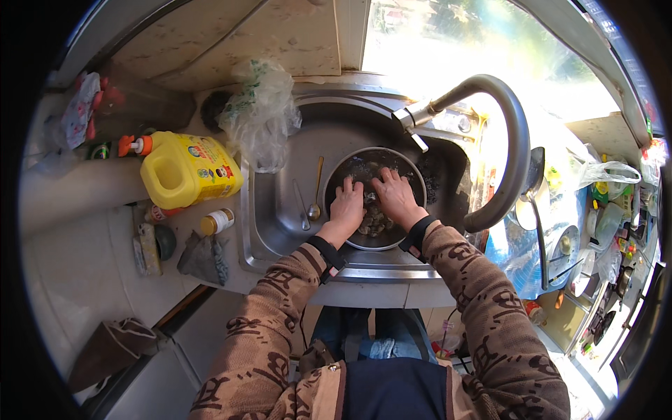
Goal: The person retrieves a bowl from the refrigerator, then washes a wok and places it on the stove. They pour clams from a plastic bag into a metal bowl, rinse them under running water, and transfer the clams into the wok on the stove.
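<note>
A round metal basin [386, 244] stands in the steel sink [278, 184], with water and a heap of small brownish lumps [374, 223] in it; what they are I cannot tell. My left hand [346, 206] reaches into the basin from the left, fingertips in the water. Beside it my right hand [396, 195] dips its fingers in too, over the lumps. Whether either holds something under the water is hidden. Left of the basin, a spoon [314, 211] and a knife-like metal utensil [301, 207] lie on the sink floor.
The curved faucet [512, 136] arches over the sink's right side. On the left are a plastic bag [262, 115], a yellow pump jug [191, 168], a small jar [217, 221] and a grey cloth [203, 258]. A ladle [538, 226], plates [564, 244] and chopsticks lie at the right.
</note>
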`<action>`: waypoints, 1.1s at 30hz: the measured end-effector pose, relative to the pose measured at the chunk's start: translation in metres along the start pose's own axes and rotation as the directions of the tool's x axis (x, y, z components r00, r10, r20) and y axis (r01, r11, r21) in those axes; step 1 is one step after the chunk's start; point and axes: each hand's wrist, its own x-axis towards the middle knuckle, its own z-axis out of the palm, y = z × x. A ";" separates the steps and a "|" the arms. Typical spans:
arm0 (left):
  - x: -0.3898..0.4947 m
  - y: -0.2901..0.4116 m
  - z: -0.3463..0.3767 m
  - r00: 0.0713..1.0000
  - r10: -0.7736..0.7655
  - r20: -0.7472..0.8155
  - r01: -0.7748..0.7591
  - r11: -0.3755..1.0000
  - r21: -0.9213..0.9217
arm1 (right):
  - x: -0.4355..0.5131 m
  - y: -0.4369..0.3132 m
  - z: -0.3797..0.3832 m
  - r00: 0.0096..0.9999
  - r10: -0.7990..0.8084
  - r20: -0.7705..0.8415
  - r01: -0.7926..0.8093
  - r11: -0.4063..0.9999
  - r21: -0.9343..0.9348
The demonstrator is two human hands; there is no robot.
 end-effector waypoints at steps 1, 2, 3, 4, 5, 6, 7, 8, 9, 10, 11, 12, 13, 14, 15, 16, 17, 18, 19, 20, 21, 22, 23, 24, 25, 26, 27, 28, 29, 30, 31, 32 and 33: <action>0.001 0.001 -0.001 0.998 0.038 -0.048 -0.037 0.999 0.027 | 0.009 -0.001 0.000 0.994 -0.076 -0.079 0.072 0.995 -0.063; 0.005 0.001 -0.003 0.993 0.068 -0.097 -0.062 0.996 0.064 | 0.020 -0.003 0.001 0.976 -0.158 -0.152 0.139 0.982 -0.130; 0.008 0.002 -0.003 0.983 0.112 -0.148 -0.098 0.990 0.097 | 0.028 -0.002 0.001 0.965 -0.213 -0.154 0.182 0.964 -0.192; 0.011 -0.001 -0.006 0.995 0.074 -0.065 -0.068 0.994 0.080 | 0.030 0.000 0.002 0.986 -0.167 -0.005 0.163 0.968 -0.191; 0.012 -0.002 -0.007 0.998 0.069 -0.007 -0.068 0.993 0.098 | 0.030 0.002 0.004 0.993 -0.113 0.037 0.118 0.981 -0.154; 0.013 -0.004 -0.007 0.997 0.076 0.035 -0.079 0.991 0.111 | 0.027 0.006 0.006 0.993 -0.051 0.107 0.064 0.991 -0.116; 0.013 -0.004 -0.009 0.991 0.048 0.124 -0.065 0.988 0.138 | 0.022 0.010 0.008 0.980 0.021 0.199 -0.003 0.996 -0.089; 0.011 -0.003 -0.007 0.989 0.017 0.148 -0.033 0.994 0.108 | 0.015 0.016 0.011 0.962 0.121 0.246 -0.110 0.992 -0.055; 0.010 -0.002 -0.006 0.977 -0.048 0.207 0.028 0.995 0.099 | 0.010 0.020 0.015 0.941 0.201 0.272 -0.216 0.976 0.023; 0.008 0.000 -0.004 0.957 -0.110 0.267 0.087 0.991 0.099 | 0.001 0.023 0.020 0.922 0.271 0.275 -0.308 0.946 0.100; 0.007 0.002 0.000 0.940 -0.172 0.295 0.177 0.984 0.011 | -0.007 0.025 0.026 0.890 0.351 0.290 -0.408 0.898 0.164; 0.007 0.003 0.004 0.916 -0.230 0.330 0.266 0.961 -0.070 | -0.013 0.023 0.033 0.857 0.426 0.291 -0.496 0.836 0.234; 0.008 0.004 0.009 0.895 -0.278 0.348 0.346 0.926 -0.152 | -0.019 0.020 0.040 0.814 0.492 0.310 -0.578 0.743 0.337; 0.010 0.003 0.015 0.876 -0.304 0.375 0.410 0.879 -0.244 | -0.020 0.017 0.046 0.761 0.556 0.335 -0.649 0.636 0.418; 0.011 0.000 0.022 0.876 -0.315 0.366 0.451 0.805 -0.386 | -0.023 0.012 0.052 0.680 0.613 0.402 -0.728 0.498 0.471; 0.010 -0.004 0.030 0.881 -0.328 0.340 0.468 0.704 -0.534 | -0.026 0.010 0.055 0.685 0.591 0.426 -0.701 0.375 0.606; 0.011 -0.008 0.038 0.886 -0.342 0.313 0.462 0.585 -0.667 | -0.028 0.005 0.057 0.692 0.559 0.456 -0.649 0.206 0.732; 0.013 -0.011 0.047 0.873 -0.346 0.343 0.471 0.419 -0.776 | -0.031 -0.002 0.060 0.683 0.538 0.495 -0.591 0.009 0.806; 0.014 -0.014 0.055 0.889 -0.328 0.319 0.427 0.340 -0.838 | -0.032 -0.009 0.061 0.659 0.516 0.547 -0.531 -0.196 0.825; 0.015 -0.014 0.061 0.887 -0.330 0.324 0.413 0.250 -0.876 | -0.031 -0.015 0.062 0.681 0.509 0.525 -0.463 -0.256 0.849; 0.014 -0.014 0.066 0.868 -0.334 0.368 0.435 0.152 -0.888 | -0.030 -0.019 0.062 0.700 0.511 0.499 -0.408 -0.286 0.867; 0.012 -0.012 0.069 0.913 -0.295 0.283 0.326 0.108 -0.939 | -0.029 -0.022 0.062 0.717 0.507 0.479 -0.356 -0.324 0.876; 0.011 -0.009 0.069 0.908 -0.317 0.273 0.333 0.150 -0.931 | -0.028 -0.023 0.060 0.722 0.504 0.474 -0.313 -0.373 0.873; 0.010 -0.006 0.067 0.904 -0.337 0.263 0.339 0.191 -0.921 | -0.026 -0.024 0.059 0.699 0.538 0.472 -0.357 -0.309 0.881; 0.009 -0.002 0.062 0.903 -0.352 0.247 0.337 0.223 -0.915 | -0.025 -0.022 0.055 0.735 0.565 0.375 -0.373 -0.125 0.919; 0.008 0.002 0.056 0.905 -0.387 0.178 0.304 0.295 -0.906 | -0.023 -0.019 0.051 0.747 0.586 0.313 -0.417 0.048 0.907; 0.009 0.004 0.048 0.924 -0.364 0.119 0.264 0.382 -0.886 | -0.021 -0.015 0.045 0.735 0.622 0.270 -0.488 0.210 0.847; 0.011 0.005 0.039 0.935 -0.344 0.087 0.247 0.457 -0.855 | -0.018 -0.011 0.039 0.752 0.631 0.192 -0.523 0.393 0.756; 0.013 0.006 0.031 0.943 -0.328 0.060 0.234 0.523 -0.819 | -0.015 -0.007 0.031 0.792 0.593 0.143 -0.494 0.486 0.721; 0.015 0.006 0.023 0.952 -0.303 -0.031 0.186 0.660 -0.728 | -0.011 -0.004 0.022 0.819 0.565 0.102 -0.476 0.570 0.669; 0.019 0.005 0.016 0.960 -0.270 -0.076 0.159 0.746 -0.647 | -0.007 -0.002 0.014 0.842 0.535 0.066 -0.459 0.647 0.609; 0.025 0.003 0.011 0.964 -0.225 -0.138 0.112 0.823 -0.557 | 0.001 0.000 0.007 0.880 0.475 -0.002 -0.413 0.767 0.492; 0.030 0.000 0.006 0.967 -0.181 -0.181 0.080 0.885 -0.458 | 0.007 0.001 0.001 0.908 0.418 -0.022 -0.367 0.820 0.438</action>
